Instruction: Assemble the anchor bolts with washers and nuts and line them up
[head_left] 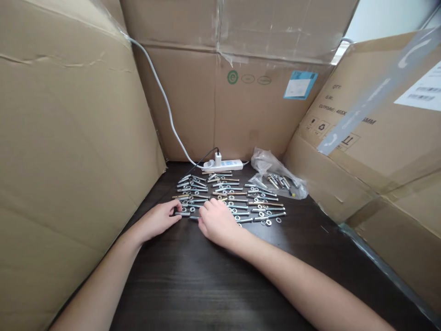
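Note:
Rows of expansion bolts with loose washers and nuts lie on the dark table. At the front left of the rows, my left hand has thumb and fingertips closed about the left end of a short metal sleeve. My right hand is curled, knuckles up, over the front row. From beneath its thumb side the end of a bolt sticks out to the left, and the rest is hidden by the fingers. A washer lies between the two hands.
A clear plastic bag with more bolts lies at the back right. Behind the rows is a white power strip with a plugged-in charger and cables. Cardboard walls close in the table at left, back and right.

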`<state>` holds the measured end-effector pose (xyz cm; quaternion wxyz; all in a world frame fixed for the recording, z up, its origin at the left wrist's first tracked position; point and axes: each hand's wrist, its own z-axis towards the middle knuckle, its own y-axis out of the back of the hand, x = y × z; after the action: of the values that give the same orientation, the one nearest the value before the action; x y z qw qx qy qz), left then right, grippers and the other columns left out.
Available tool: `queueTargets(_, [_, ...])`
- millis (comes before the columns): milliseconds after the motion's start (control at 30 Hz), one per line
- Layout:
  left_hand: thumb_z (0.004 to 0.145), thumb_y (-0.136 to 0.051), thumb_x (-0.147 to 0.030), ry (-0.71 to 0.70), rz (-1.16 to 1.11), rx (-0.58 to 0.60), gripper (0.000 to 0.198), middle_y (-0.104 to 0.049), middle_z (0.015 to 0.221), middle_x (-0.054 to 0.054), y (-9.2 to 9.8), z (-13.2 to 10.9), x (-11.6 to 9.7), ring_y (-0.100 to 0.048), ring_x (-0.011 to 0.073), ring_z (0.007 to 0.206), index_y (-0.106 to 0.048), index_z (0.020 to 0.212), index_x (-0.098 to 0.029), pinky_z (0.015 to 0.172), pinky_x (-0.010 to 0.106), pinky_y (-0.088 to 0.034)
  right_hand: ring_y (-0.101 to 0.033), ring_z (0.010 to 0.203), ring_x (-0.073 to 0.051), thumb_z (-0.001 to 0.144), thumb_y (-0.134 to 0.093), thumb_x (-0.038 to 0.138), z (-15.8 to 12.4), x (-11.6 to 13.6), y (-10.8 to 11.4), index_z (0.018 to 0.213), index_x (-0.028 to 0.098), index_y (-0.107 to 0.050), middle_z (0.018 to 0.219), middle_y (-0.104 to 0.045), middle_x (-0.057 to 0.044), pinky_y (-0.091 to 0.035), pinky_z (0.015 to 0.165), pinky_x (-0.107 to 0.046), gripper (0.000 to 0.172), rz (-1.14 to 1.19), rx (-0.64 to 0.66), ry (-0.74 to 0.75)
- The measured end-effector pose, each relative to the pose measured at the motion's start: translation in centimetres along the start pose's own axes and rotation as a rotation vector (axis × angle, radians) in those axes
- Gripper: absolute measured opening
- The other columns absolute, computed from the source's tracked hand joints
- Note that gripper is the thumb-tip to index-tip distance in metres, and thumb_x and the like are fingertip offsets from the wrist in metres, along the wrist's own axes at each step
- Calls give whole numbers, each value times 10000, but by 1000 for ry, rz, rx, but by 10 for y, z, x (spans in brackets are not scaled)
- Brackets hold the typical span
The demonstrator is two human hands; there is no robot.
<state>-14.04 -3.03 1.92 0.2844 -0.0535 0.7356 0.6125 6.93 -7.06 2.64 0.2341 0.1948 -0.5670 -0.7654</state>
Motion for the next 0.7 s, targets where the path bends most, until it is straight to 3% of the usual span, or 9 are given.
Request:
queueTargets(300, [761, -503, -361, 13, -6, -69, 183, -463, 644, -42, -1, 2, 8, -444, 134, 588, -544, 845, -203, 542, 226, -299, -514, 930, -245, 861, -545, 282, 11, -1, -8, 891, 141, -641, 914, -650, -100, -358, 815, -359, 172, 25, 68, -64])
queueTargets(433, [761, -514, -356, -8, -40, -84, 174, -484, 642, -46, -3, 4, 8, -470, 135, 608, -526, 847, -205, 554, 221, -304, -513, 924, -240, 864, -552, 287, 10, -2, -12, 887, 154, -628, 910, -651, -91, -349, 816, -354, 155, 42, 39, -74])
queueTargets(600, [796, -474, -308, -57, -40, -113, 95, -494, 650, -50, 0, -5, -13, -445, 128, 585, -474, 826, -217, 550, 224, -300, -509, 910, -224, 884, -528, 281, 9, -9, 0, 881, 163, -621, 901, -639, -77, -341, 805, -339, 151, 96, -19, -68])
queueTargets(700, [784, -451, -216, -106, -26, -32, 38, -531, 664, -42, -5, -15, -31, -466, 135, 602, -480, 760, -220, 556, 234, -312, -510, 897, -200, 913, -496, 314, 1, -13, 16, 904, 183, -624, 875, -633, -57, -341, 801, -318, 183, 192, -62, -41])
